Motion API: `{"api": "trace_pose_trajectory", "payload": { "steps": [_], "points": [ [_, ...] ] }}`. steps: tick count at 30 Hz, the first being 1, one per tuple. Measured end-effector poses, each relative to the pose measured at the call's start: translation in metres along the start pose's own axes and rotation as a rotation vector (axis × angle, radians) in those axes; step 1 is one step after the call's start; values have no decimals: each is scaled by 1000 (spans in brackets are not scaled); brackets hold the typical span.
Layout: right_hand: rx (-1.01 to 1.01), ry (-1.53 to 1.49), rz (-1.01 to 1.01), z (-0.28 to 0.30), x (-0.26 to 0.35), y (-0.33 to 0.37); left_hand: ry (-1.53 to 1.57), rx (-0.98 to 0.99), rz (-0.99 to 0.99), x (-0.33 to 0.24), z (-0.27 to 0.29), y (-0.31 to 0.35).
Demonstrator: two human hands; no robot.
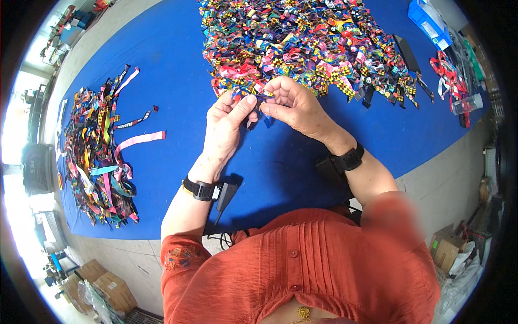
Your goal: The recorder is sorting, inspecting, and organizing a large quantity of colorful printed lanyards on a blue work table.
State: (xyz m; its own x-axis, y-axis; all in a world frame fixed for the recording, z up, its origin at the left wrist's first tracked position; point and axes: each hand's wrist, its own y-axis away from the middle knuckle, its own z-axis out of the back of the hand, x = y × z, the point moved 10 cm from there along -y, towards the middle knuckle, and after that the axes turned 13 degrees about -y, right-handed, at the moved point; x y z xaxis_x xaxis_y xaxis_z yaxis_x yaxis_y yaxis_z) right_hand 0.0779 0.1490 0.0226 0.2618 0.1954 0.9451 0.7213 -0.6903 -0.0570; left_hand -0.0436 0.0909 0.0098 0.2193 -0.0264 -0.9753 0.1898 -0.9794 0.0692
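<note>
At the near edge of a shaggy multicoloured mat of knotted ribbon strips [302,46], my hands meet in front of me. My left hand [224,121] is closed, thumb against fingers, on a dark blue ribbon strip [267,121]. My right hand [299,110] pinches the same small bunch from the other side, thumb and index finger together. Most of the strip is hidden by my fingers, so whether it is tied to the mat I cannot tell. Off to the left lies a heap of loose ribbon strips [100,162], some pink, black, yellow-checked and light blue.
A blue cloth [178,70] covers the table. At the far right are a blue plastic bin [430,24], a dark flat bar [406,53], red straps [450,81] and a clear cylinder [467,104]. Cardboard boxes [113,291] stand on the floor at lower left.
</note>
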Motion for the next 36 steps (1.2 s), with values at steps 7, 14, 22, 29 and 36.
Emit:
{"api": "trace_pose_trajectory", "payload": {
  "steps": [7, 14, 22, 29, 36],
  "points": [
    [19, 96, 83, -5, 10, 1, 25, 59, 21, 2, 0, -2],
    [-37, 136, 80, 5, 7, -2, 63, 98, 35, 5, -8, -2],
    [-54, 180, 27, 6, 4, -1, -48, 70, 26, 10, 0, -1],
    [-8, 81, 3, 14, 4, 0, -88, 65, 13, 0, -7, 4],
    [60, 356, 183, -8, 25, 3, -373, 170, 144, 0, -33, 16]
  ]
}}
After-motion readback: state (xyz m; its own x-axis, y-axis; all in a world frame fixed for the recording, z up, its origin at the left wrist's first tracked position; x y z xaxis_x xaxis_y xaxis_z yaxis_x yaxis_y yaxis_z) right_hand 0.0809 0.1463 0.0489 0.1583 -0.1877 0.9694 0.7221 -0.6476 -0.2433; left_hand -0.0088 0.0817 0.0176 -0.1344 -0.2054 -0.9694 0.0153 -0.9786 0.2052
